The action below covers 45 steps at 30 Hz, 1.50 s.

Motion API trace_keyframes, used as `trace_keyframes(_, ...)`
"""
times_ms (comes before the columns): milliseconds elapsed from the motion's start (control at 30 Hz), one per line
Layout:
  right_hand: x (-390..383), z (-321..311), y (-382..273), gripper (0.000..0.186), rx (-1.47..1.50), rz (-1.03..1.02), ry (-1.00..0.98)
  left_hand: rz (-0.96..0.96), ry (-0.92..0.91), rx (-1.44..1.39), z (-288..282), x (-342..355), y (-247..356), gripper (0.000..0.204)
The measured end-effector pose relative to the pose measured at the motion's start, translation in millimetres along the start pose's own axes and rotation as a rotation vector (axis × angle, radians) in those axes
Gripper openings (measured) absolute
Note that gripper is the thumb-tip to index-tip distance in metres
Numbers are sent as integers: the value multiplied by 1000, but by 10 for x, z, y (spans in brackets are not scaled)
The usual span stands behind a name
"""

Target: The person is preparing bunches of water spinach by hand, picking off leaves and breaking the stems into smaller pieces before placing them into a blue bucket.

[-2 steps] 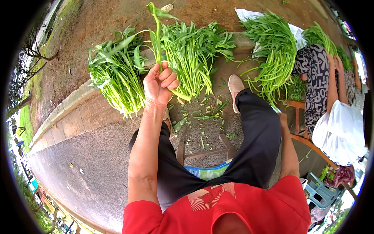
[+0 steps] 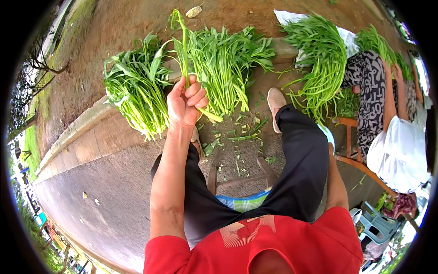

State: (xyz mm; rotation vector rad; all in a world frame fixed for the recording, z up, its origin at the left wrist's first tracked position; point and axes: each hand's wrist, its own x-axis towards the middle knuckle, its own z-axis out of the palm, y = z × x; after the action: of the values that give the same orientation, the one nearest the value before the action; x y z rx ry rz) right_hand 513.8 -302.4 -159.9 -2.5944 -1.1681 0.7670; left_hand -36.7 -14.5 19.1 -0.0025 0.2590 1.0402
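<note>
My left hand (image 2: 188,100) is closed around a long stalk of leafy greens (image 2: 184,45), which looks like water spinach. Its drooping top points up and away from me, and the cut pale end (image 2: 211,115) sticks out below my fingers. Just beyond the hand lie two bundles of the same greens, one on the left (image 2: 137,86) and one in the middle (image 2: 223,68). My right forearm (image 2: 336,182) hangs beside my right knee, which hides the fingers. By that knee a pale blue-white thing with a curved edge (image 2: 329,137) shows; its kind is unclear.
Chopped green scraps (image 2: 242,132) litter the pavement between my feet. A third bundle (image 2: 319,59) rests on white sheeting at the right. Beyond it, a person in patterned trousers (image 2: 370,100) sits close by, hands on more greens. A low kerb (image 2: 73,132) curves leftward.
My right hand has slipped further behind my knee, and more of the pale curved thing shows there. The stalk's top has drooped leftward; my left hand has shifted only slightly.
</note>
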Motion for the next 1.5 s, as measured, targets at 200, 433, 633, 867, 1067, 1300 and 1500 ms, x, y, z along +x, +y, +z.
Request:
trace_keyframes(200, 194, -107, -665, 26, 135, -197, -100, -22, 28, 118, -55, -171, 34, 29)
trace_keyframes(433, 420, -693, -2711, 23, 668, -89, -350, -142, 30, 235, -11, -203, -104, 27)
trace_keyframes(633, 166, -751, -4312, 45, 1187, -210, -536, -291, 114, 613, -89, -433, -339, 24)
trace_keyframes(867, 354, -544, -4491, 45, 1599, -80, -597, -544, 73, 1103, -163, -680, -536, 17)
trace_keyframes(1067, 263, -587, -4307, 35, 1559, -456, -787, -574, 143, 1441, -280, -771, -456, 17)
trace_keyframes(1300, 160, -704, -4570, 37, 1516, -671, -825, -532, 155, 1380, -488, -707, -444, 20)
trace_keyframes(1500, 283, -671, -4473, 33, 1491, -676, -735, -694, 258, 1450, -518, -677, -447, 16)
